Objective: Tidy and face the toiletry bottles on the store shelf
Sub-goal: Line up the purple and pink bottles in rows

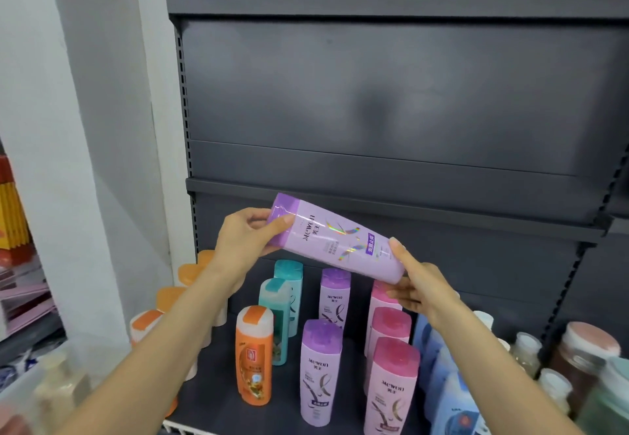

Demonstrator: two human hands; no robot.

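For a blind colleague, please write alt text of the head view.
Two hands hold a purple shampoo bottle sideways above a dark shelf: left hand at its cap, right hand at its base. Below stand orange, teal, purple and pink bottles in rows.

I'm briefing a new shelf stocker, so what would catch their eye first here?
First, the purple bottle held sideways in mid-air, the left hand on its cap end and the right hand at its base. Below it, orange, teal, purple and pink bottles stand in rows on the dark shelf.

Two bare forearms, no sleeves, left grip, right grip
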